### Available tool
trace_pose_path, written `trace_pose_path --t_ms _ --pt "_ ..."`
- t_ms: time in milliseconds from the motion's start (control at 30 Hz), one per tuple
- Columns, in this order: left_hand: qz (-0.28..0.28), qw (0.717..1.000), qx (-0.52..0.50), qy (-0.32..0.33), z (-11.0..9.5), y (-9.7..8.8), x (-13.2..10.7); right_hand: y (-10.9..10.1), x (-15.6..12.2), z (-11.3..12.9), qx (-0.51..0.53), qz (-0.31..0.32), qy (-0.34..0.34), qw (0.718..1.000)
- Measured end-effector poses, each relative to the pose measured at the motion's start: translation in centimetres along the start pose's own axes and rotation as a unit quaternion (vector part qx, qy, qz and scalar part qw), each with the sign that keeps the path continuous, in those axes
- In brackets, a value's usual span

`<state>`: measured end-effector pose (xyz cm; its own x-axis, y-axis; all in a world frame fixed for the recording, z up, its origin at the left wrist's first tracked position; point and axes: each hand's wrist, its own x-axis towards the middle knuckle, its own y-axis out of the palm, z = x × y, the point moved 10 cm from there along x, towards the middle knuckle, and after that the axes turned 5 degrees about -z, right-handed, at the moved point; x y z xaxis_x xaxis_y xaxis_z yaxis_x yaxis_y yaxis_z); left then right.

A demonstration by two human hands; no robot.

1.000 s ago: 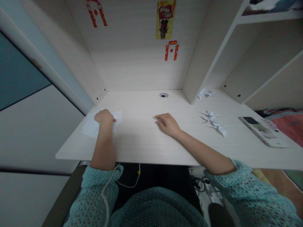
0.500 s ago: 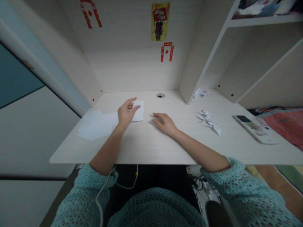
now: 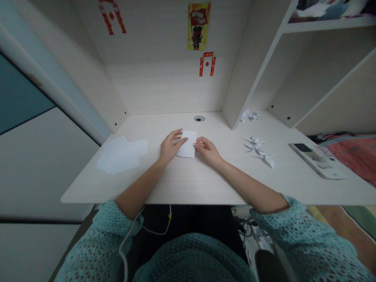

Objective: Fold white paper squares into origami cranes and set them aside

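Observation:
A small white square of paper lies flat in the middle of the pale wooden desk. My left hand rests on its left edge, thumb and fingers stretched out over the sheet. My right hand meets the paper's right edge, its fingers curled and pinched at that edge. A loose stack of white paper sheets sits on the desk to the left of my left hand.
Three folded white paper cranes stand to the right of my hands, and another folded paper figure lies further back by the shelf upright. A phone lies at the far right. A cable hole is at the back.
My left hand left the paper stack at the left and carried one sheet rightward to the desk's middle. My right hand shifted slightly to meet the sheet's right edge.

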<state>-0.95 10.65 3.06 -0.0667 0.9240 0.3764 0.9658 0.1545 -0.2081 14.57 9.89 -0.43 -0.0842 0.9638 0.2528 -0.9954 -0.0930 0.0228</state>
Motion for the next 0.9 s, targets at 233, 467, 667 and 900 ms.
trace_pose_path --t_ms 233,467,667,900 --pt "0.033 0.980 -0.121 -0.154 4.5 0.4 0.6 -2.2 0.5 0.4 0.016 -0.074 0.002 0.997" --pt "-0.002 0.982 -0.088 -0.168 4.4 -0.8 0.7 -3.1 0.4 0.8 -0.002 -0.113 -0.020 0.993" --pt "-0.009 0.988 -0.090 -0.127 2.9 -0.8 0.6 -3.7 0.7 0.3 -0.031 -0.121 -0.010 0.992" --pt "-0.045 0.985 -0.122 -0.114 2.7 -1.7 0.9 -2.9 0.7 0.5 0.021 -0.088 0.012 0.996"
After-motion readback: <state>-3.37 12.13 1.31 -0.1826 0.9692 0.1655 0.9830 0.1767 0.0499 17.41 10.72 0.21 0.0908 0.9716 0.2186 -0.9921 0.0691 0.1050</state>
